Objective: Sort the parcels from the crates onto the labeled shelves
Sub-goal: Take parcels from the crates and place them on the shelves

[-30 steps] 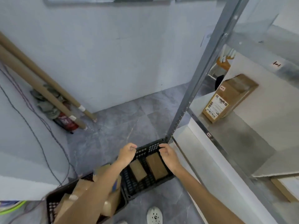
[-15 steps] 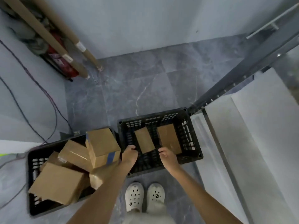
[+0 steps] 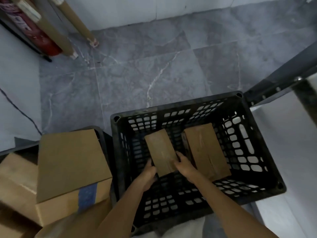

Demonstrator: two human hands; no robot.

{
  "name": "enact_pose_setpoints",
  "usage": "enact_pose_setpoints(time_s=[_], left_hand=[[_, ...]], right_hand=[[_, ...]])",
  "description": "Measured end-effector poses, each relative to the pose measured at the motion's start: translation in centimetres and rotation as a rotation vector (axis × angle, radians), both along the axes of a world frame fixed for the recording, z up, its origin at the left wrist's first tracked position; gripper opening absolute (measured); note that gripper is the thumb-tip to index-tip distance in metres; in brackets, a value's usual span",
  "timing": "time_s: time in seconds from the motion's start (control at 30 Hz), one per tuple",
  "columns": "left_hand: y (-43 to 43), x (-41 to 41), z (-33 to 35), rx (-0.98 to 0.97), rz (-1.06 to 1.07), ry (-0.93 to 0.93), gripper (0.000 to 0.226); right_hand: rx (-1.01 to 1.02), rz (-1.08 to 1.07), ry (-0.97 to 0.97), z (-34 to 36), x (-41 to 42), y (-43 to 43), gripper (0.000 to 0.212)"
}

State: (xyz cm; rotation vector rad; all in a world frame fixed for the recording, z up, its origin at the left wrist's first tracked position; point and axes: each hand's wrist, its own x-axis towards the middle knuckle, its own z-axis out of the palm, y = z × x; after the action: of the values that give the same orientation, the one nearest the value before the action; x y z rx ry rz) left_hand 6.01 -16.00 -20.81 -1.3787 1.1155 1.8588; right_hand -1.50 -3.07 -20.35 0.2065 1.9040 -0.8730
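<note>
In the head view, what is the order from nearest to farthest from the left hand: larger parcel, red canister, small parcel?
1. small parcel, touched by the left hand.
2. larger parcel, rightward in the same crate.
3. red canister, far upper left by the wall.

The crate (image 3: 178,109) stands on the floor (image 3: 137,74) with two parcels side by side in it: the left parcel (image 3: 160,150), gripped between the left hand (image 3: 147,176) and right hand (image 3: 186,168), and the right parcel (image 3: 205,148). Just left, a second crate (image 3: 103,136) holds boxes (image 3: 68,160). A shelf post (image 3: 274,83) meets the crate's far right corner.
</note>
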Motion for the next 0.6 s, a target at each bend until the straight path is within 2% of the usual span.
enact_pose_setpoints(time_s=[0.13,0.27,0.43,0.53,0.6], left_hand=[[1.4,0.3,3.4,0.012,0.091,-0.007,0.059],[1.9,0.5,11.4,-0.063,0.082,-0.032,0.047],[2.5,-0.8,28.0,-0.183,-0.020,0.018,0.028],[2.9,-2.7,39.0,-0.347,-0.033,0.172,0.020],[2.8,-4.5,46.8,-0.435,-0.030,0.296,0.014]], right_hand=[[0.044,-0.012,0.062,1.8,1.1,0.8,0.044],[0.033,-0.006,0.202,9.8,1.7,2.3,0.032],[-0.051,-0.093,0.393,25.3,1.1,4.4,0.034],[-0.160,-0.227,0.408,36.0,0.3,5.2,0.051],[-0.250,-0.333,0.396,43.8,-0.5,5.4,0.050]])
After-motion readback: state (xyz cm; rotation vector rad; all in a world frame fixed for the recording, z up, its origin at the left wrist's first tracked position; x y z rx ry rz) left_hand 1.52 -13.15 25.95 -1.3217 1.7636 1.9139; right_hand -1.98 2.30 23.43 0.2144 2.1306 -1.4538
